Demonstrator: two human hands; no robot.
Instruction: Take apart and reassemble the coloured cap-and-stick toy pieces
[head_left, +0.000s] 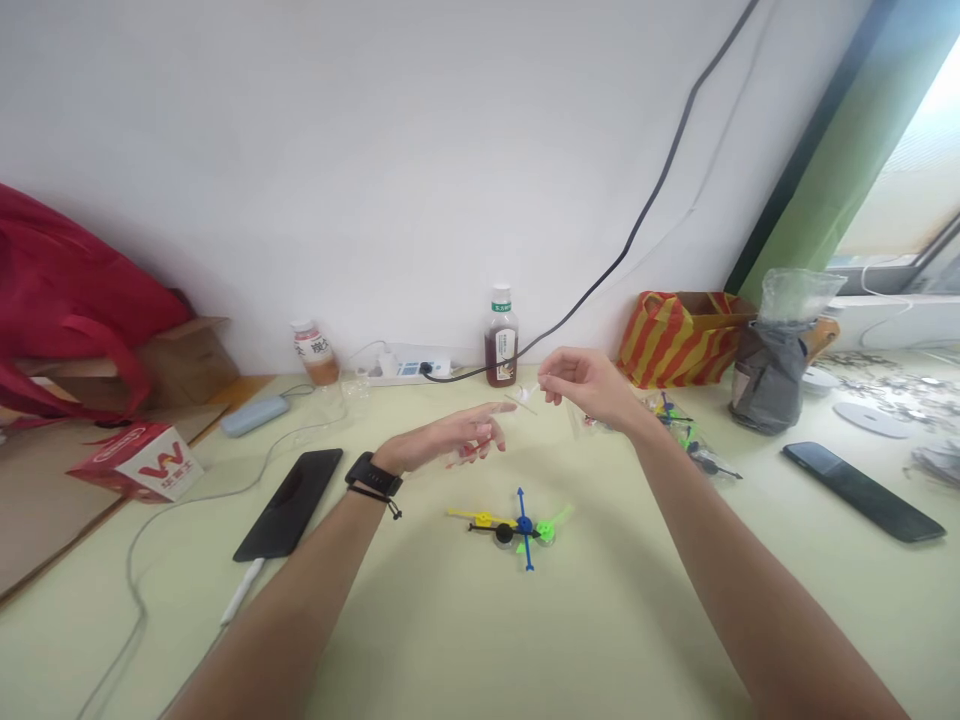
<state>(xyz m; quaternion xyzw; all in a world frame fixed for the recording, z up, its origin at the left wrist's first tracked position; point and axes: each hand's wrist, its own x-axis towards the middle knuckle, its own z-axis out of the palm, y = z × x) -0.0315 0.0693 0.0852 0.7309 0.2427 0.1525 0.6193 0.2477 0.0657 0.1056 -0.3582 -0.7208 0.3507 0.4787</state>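
Observation:
My left hand (446, 440), palm turned inward, has its fingers curled around a red plastic arrow spinner (469, 455), which is partly hidden by them. Thumb and finger of my right hand (589, 385) pinch a small clear, thin piece of plastic (521, 403) that reaches toward the left fingertips; its exact kind is too small to tell. Below both hands, several arrow spinners lie close together on the table: a yellow one (484, 519), a black one (504, 534), a blue one (525, 526) and a green one (547, 533).
Bagged spinners (686, 435) lie right of my right forearm. A dark bottle (501, 345) and a power strip (420, 364) stand by the wall, with a black cable (626, 235) hanging down. Phones lie left (289, 505) and right (862, 490); a red-and-white box (139, 462) is far left.

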